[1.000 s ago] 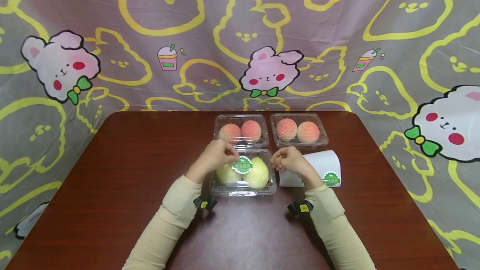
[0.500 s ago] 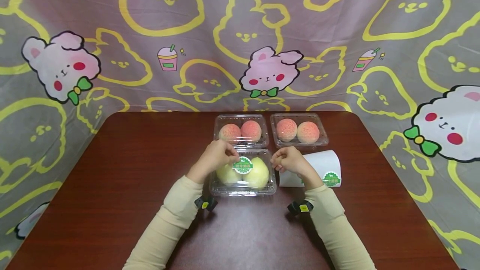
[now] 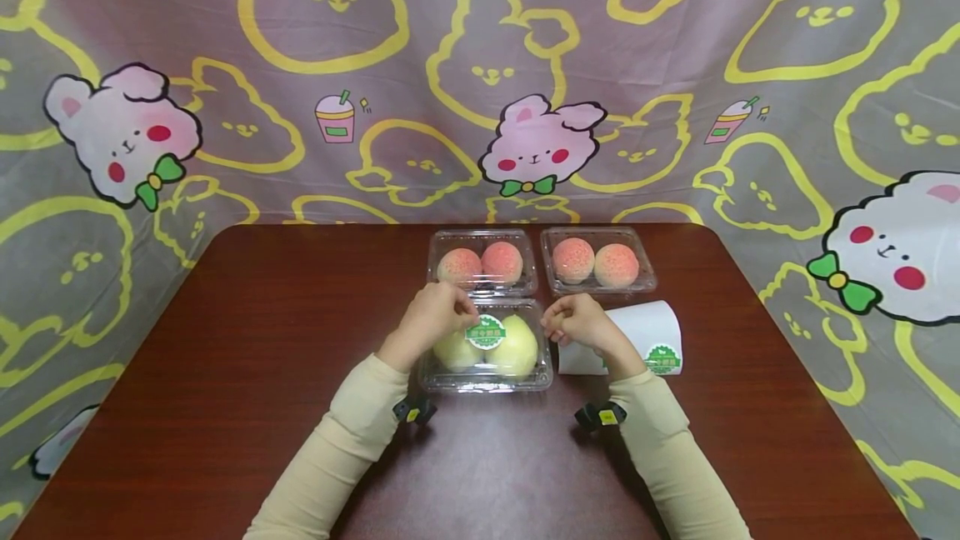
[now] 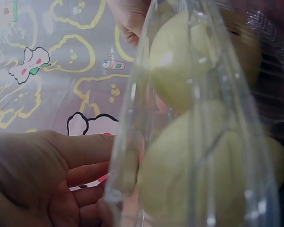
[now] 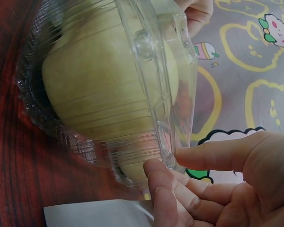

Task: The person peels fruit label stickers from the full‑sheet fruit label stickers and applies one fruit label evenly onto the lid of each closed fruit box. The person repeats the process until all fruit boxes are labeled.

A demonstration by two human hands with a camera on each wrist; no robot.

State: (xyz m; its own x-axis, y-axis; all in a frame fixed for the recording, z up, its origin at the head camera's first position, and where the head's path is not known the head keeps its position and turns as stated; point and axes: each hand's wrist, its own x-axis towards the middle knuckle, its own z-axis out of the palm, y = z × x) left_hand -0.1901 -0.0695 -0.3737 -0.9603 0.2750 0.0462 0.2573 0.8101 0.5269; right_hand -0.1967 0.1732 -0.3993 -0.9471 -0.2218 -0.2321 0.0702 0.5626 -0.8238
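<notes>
A clear plastic box point(image 3: 487, 383) holds two pale yellow-green fruits point(image 3: 515, 346) that look like pears. A round green-and-white sticker point(image 3: 486, 332) lies on its lid. My left hand point(image 3: 427, 319) is over the box's far left part, fingertips by the sticker. In the left wrist view its thumb point(image 4: 92, 147) is straight, its tip reaching the lid's edge, with the other fingers bent below. My right hand point(image 3: 583, 323) is at the box's far right edge. Its thumb and loosely bent fingers point(image 5: 163, 189) are beside the lid's corner; I cannot tell how firmly they touch.
Two more clear boxes, each with two pinkish peaches point(image 3: 502, 262) point(image 3: 617, 265), stand behind. A curled white sticker sheet point(image 3: 645, 332) lies right of the pear box, partly under my right forearm. A patterned curtain point(image 3: 420, 90) surrounds the brown table point(image 3: 247, 340).
My left hand and forearm have shifted very slightly. The right hand, the boxes and the sticker look the same.
</notes>
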